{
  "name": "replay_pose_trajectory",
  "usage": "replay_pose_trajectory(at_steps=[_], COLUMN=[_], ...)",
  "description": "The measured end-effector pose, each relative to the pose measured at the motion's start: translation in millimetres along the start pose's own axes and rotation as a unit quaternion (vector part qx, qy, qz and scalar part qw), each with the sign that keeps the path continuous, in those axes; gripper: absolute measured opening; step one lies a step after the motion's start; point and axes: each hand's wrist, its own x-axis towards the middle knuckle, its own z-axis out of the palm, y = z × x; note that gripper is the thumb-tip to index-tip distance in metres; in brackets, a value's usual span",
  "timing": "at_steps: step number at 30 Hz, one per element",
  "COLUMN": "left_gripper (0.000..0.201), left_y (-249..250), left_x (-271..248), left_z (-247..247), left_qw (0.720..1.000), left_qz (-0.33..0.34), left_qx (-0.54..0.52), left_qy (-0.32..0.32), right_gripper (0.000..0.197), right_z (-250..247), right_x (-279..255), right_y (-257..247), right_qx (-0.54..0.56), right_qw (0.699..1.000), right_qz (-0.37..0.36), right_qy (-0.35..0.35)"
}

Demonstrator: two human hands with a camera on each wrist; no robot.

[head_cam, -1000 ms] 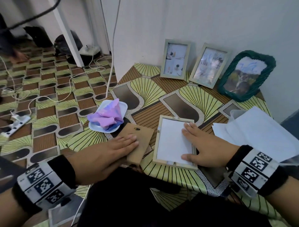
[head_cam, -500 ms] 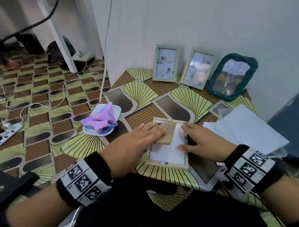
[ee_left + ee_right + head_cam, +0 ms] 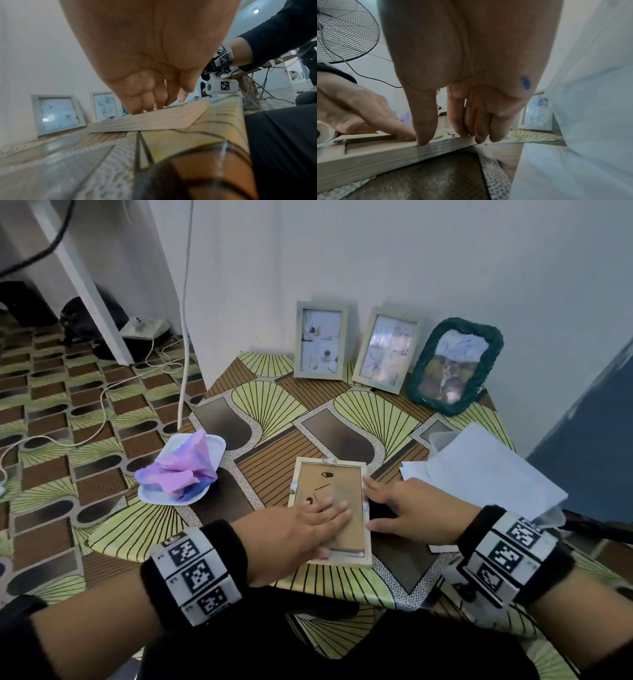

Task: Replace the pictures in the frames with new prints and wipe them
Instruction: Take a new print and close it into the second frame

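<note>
A pale wooden frame (image 3: 329,510) lies face down on the patterned table (image 3: 274,412), its brown backing board (image 3: 337,491) set inside. The left hand (image 3: 294,530) presses flat on the board; the right hand (image 3: 407,513) touches the frame's right edge. Three framed pictures (image 3: 383,352) lean against the wall.

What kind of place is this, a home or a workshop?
Probably a room in a home: a small table with a patterned cover stands in a white corner, framed pictures lean on the wall, and a standing fan is nearby.
</note>
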Motion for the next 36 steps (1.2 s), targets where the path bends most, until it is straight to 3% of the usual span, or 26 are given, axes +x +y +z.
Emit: replay_pose_trajectory(at_steps=[4,9,12,15,18,20,24,27,30,36], left_gripper=[0.062,0.07,0.065,0.055,0.04,0.035,0.045,0.068,0.084,0.089], left_y=[-1.7,-5.1,-12.1,-22.4,-29.6,-36.1,-53.8,-56.4,-49.4,-49.2], left_x=[1.9,5.7,4.9,1.0,-4.9,-10.7,-20.2,-20.6,-17.2,-19.8], left_z=[-2.6,-4.2,-9.4,-11.4,-8.5,-6.2,-5.4,-1.7,7.4,7.0], left_qw=[0.999,0.998,0.992,0.985,0.964,0.951,0.966,0.981,0.989,0.982], left_qz=[-0.002,-0.001,-0.006,-0.027,-0.058,-0.08,-0.113,-0.12,-0.136,-0.155], left_qx=[-0.048,-0.033,-0.119,-0.166,-0.165,-0.144,-0.106,-0.086,-0.007,-0.044], left_qy=[-0.023,-0.048,-0.029,0.047,0.202,0.262,0.207,0.124,0.054,0.093], right_gripper=[0.067,0.065,0.063,0.046,0.028,0.024,0.019,0.027,0.022,0.019], right_z=[-0.1,0.0,-1.8,-2.4,2.5,6.4,7.0,5.9,4.2,-5.2], right_x=[0.5,1.5,1.2,-0.6,-3.1,-3.9,-2.7,1.1,7.7,21.7], right_y=[4.2,2.2,-2.1,-9.8,-16.7,-18.5,-14.2,-9.0,-3.8,1.7], right_qx=[0.007,-0.012,-0.023,-0.029,-0.026,-0.022,-0.009,0.014,0.043,0.108], right_qw=[1.0,1.0,1.0,0.999,0.996,0.993,0.991,0.992,0.989,0.986], right_qz=[-0.004,-0.002,0.009,0.022,0.031,0.029,0.014,-0.001,-0.01,0.004], right_qy=[-0.013,-0.019,-0.012,0.024,0.079,0.111,0.134,0.127,0.138,0.125])
